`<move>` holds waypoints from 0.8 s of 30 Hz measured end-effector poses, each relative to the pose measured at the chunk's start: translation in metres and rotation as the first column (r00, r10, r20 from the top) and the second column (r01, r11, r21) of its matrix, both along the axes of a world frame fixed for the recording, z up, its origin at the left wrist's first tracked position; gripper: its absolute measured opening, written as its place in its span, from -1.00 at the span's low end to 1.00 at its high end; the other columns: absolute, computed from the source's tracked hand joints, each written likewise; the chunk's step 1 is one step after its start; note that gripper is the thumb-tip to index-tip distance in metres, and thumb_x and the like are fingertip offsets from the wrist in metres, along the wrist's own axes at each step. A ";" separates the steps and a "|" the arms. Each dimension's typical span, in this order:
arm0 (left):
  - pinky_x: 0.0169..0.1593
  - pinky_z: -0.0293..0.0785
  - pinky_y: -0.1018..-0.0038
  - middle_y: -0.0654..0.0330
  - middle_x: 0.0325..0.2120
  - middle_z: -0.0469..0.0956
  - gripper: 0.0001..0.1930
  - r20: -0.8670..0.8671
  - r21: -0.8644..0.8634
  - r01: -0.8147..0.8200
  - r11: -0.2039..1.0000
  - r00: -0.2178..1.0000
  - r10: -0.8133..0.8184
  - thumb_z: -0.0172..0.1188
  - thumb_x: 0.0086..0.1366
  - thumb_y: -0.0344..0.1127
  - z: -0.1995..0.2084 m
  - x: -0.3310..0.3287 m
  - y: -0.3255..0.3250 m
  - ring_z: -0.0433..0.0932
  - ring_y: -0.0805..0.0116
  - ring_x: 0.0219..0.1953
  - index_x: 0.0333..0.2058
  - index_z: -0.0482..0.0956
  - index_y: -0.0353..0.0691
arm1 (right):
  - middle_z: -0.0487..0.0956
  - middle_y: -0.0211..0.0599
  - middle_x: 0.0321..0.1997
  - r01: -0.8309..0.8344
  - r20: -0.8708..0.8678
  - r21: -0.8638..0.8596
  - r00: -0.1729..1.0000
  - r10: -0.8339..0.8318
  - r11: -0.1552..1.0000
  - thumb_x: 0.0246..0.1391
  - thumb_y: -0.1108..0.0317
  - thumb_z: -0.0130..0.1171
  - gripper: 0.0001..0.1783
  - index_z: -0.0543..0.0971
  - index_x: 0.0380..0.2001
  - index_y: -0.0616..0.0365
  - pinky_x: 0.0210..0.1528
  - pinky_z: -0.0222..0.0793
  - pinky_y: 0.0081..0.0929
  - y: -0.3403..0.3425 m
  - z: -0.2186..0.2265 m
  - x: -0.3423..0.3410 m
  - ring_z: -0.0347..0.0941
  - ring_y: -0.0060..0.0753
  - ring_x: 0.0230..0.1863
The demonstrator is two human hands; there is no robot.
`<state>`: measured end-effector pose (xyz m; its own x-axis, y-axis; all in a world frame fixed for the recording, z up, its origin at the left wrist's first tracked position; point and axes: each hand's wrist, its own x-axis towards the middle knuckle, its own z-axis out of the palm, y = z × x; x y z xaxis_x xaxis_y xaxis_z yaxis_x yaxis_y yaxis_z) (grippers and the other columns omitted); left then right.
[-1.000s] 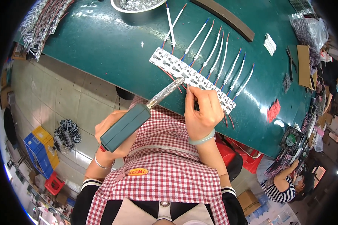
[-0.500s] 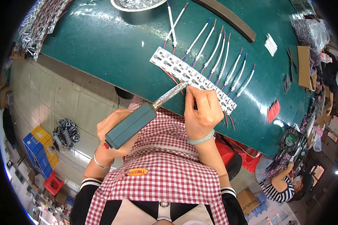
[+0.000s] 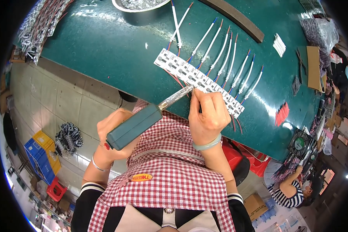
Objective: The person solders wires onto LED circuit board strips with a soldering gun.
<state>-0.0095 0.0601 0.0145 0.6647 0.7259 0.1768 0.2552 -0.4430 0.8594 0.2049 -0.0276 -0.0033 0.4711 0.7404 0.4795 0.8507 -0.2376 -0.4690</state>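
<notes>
My left hand is wrapped round the boxy dark green handle of a soldering iron. Its silvery shaft slants up and to the right, and the tip is at the near edge of a strip of white circuit boards. Right beside that tip, my right hand is pinched at the strip's edge; what its fingertips hold is hidden. Several white-sleeved wires with red and blue ends fan out from the strip's far side. Thin red wires stick out on the near side.
The green table carries a metal bowl, a dark bar, white sleeves, red wire pieces and wire bundles. A fan stands at the right. Another person sits beyond it.
The soldering iron and my left hand have shifted slightly left and down, the tip staying close to the strip's edge. My right hand keeps its pinch in nearly the same place.
</notes>
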 end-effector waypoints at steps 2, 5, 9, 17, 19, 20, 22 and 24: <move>-0.40 0.49 0.46 0.05 -0.46 0.60 -0.78 -0.022 0.014 0.007 1.000 1.000 -0.006 0.36 -0.03 -0.54 0.002 0.001 0.002 0.60 0.22 -0.50 -0.34 0.64 -0.41 | 0.46 -0.28 -0.53 0.004 -0.001 0.002 1.000 -0.004 1.000 -0.13 0.62 0.44 -0.82 0.62 -0.46 0.18 -0.52 0.31 -0.34 0.001 0.000 0.000 0.43 -0.28 -0.56; -0.41 0.48 0.46 0.06 -0.48 0.60 -0.79 -0.026 -0.006 0.010 1.000 1.000 -0.010 0.35 -0.03 -0.54 0.004 0.002 0.003 0.59 0.23 -0.51 -0.34 0.64 -0.41 | 0.44 -0.28 -0.53 0.010 -0.003 0.000 1.000 -0.010 1.000 -0.11 0.61 0.43 -0.83 0.61 -0.47 0.18 -0.53 0.29 -0.33 0.001 0.001 -0.001 0.41 -0.28 -0.58; -0.42 0.46 0.45 0.06 -0.49 0.59 -0.81 0.008 0.001 -0.006 1.000 1.000 0.006 0.35 -0.02 -0.54 0.002 0.000 0.003 0.58 0.24 -0.52 -0.36 0.63 -0.42 | 0.42 -0.28 -0.54 0.010 -0.004 0.006 1.000 -0.010 1.000 -0.10 0.61 0.41 -0.84 0.60 -0.48 0.18 -0.54 0.28 -0.32 0.002 0.000 -0.001 0.39 -0.27 -0.59; -0.38 0.56 0.41 0.04 -0.46 0.59 -0.73 0.027 0.024 -0.013 1.000 1.000 0.013 0.25 -0.23 -0.65 0.007 -0.002 -0.001 0.63 0.13 -0.47 -0.41 0.61 -0.45 | 0.45 -0.27 -0.52 0.017 -0.008 0.014 1.000 -0.017 1.000 -0.12 0.62 0.43 -0.82 0.61 -0.47 0.19 -0.52 0.31 -0.33 0.002 -0.001 -0.002 0.42 -0.27 -0.57; -0.32 0.60 0.41 0.02 -0.43 0.62 -0.72 0.019 0.021 -0.040 0.999 0.999 0.040 0.26 -0.21 -0.65 0.006 -0.002 -0.003 0.67 0.12 -0.42 -0.39 0.63 -0.46 | 0.46 -0.27 -0.52 0.021 -0.016 0.016 1.000 -0.021 1.000 -0.12 0.63 0.43 -0.82 0.61 -0.47 0.19 -0.51 0.32 -0.33 0.001 0.000 -0.002 0.44 -0.27 -0.56; -0.32 0.60 0.41 0.02 -0.43 0.62 -0.72 0.020 0.021 -0.039 0.999 0.999 0.039 0.26 -0.21 -0.65 0.005 -0.003 -0.004 0.67 0.12 -0.42 -0.39 0.63 -0.46 | 0.49 -0.26 -0.49 0.020 -0.028 0.019 0.999 -0.019 1.000 -0.11 0.63 0.42 -0.83 0.63 -0.44 0.19 -0.49 0.35 -0.34 0.000 0.000 -0.001 0.46 -0.26 -0.53; -0.34 0.41 0.50 0.07 -0.42 0.58 -0.75 0.023 0.004 -0.025 1.000 0.999 0.025 0.34 0.02 -0.52 0.002 -0.007 -0.004 0.53 0.34 -0.45 -0.28 0.61 -0.45 | 0.52 -0.25 -0.47 0.016 -0.041 0.024 0.999 -0.015 1.000 -0.09 0.63 0.41 -0.84 0.65 -0.41 0.20 -0.47 0.38 -0.35 -0.004 0.003 0.000 0.49 -0.26 -0.51; -0.30 0.53 0.44 0.03 -0.40 0.61 -0.74 0.028 0.017 -0.053 0.998 0.998 0.052 0.30 -0.09 -0.59 0.005 -0.005 -0.004 0.61 0.21 -0.41 -0.32 0.63 -0.45 | 0.58 -0.22 -0.41 -0.008 -0.098 -0.040 0.995 0.004 0.999 -0.06 0.66 0.37 -0.80 0.69 -0.32 0.21 -0.37 0.46 -0.38 -0.015 0.012 0.000 0.55 -0.25 -0.42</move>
<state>-0.0150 0.0561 0.0196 0.6205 0.7562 0.2077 0.2550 -0.4450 0.8584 0.2053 -0.0421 0.0083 0.5096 0.7614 0.4008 0.8026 -0.2527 -0.5403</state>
